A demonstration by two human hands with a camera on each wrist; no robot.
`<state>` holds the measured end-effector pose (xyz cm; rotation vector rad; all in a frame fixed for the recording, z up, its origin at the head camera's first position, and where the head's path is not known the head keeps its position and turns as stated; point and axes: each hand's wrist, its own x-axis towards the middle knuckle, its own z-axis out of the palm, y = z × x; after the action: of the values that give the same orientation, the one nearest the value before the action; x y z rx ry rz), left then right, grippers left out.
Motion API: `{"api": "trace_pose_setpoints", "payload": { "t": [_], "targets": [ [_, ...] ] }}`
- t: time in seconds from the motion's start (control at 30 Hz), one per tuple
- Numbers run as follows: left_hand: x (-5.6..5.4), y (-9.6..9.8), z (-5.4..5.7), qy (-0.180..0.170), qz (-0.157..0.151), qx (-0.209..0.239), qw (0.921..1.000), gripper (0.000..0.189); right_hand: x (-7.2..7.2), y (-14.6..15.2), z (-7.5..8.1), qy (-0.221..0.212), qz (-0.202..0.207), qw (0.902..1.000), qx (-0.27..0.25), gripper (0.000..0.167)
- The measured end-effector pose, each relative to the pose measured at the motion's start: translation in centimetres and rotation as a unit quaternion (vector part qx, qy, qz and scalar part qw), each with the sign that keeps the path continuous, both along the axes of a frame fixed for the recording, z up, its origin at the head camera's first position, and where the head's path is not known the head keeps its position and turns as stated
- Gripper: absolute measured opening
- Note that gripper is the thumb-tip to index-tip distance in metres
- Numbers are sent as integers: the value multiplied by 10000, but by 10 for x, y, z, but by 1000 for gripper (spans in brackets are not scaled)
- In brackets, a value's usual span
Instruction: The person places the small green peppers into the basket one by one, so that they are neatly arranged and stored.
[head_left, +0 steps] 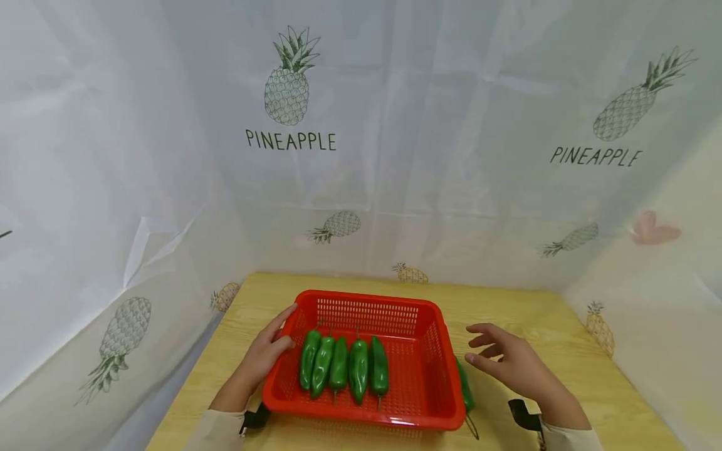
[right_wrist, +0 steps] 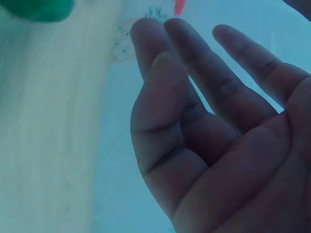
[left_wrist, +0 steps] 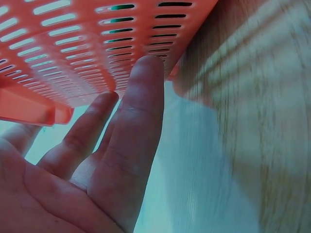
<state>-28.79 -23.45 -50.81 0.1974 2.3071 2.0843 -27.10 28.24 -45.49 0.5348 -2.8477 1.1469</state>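
A red plastic basket [head_left: 414, 418] with slotted walls stands on the table. Several green peppers [head_left: 338, 366] lie side by side in its left half, stems showing. My left hand [head_left: 265, 351] holds the basket's left rim, thumb over the inside and fingers along the outside; the left wrist view has those fingers [left_wrist: 138, 111] against the slotted wall [left_wrist: 82, 43]. To the right of the basket my right hand [head_left: 510, 363] hovers with loosely bent fingers and nothing in them. Between it and the basket lies another green pepper [head_left: 465, 391], partly hidden by the basket wall, with a thin loop at its lower end.
The wooden-topped table [head_left: 519, 307] extends behind and to both sides of the basket. A white sheet [head_left: 429, 156] printed with pineapples hangs around the back and sides. Dark straps [head_left: 524, 414] sit on both wrists.
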Motion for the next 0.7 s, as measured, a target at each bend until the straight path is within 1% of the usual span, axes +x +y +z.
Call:
{"api": "trace_pose_setpoints", "payload": {
  "t": [0.13,0.3,0.37,0.53,0.63,0.7],
  "targets": [
    [1,0,-6,-20,-28,71,10000,79,-2,7,-17,-172,-55,9997,-165,56],
    [5,-4,-14,-108,-11,91,9999,79,-2,11,-41,-550,33,9976,-416,60],
    [7,-5,-16,-169,19,69,9998,80,-3,11,-48,-578,85,9971,-484,61],
    [4,-6,-14,-174,111,96,9997,79,-8,9,-52,-252,150,9975,-649,58],
    [0,-4,-11,-152,36,102,9998,79,-10,9,-53,-254,63,9969,-747,57],
    [-3,-1,-8,-100,-27,107,9999,80,-10,11,-53,-221,-82,9964,-813,56]
  ]
}}
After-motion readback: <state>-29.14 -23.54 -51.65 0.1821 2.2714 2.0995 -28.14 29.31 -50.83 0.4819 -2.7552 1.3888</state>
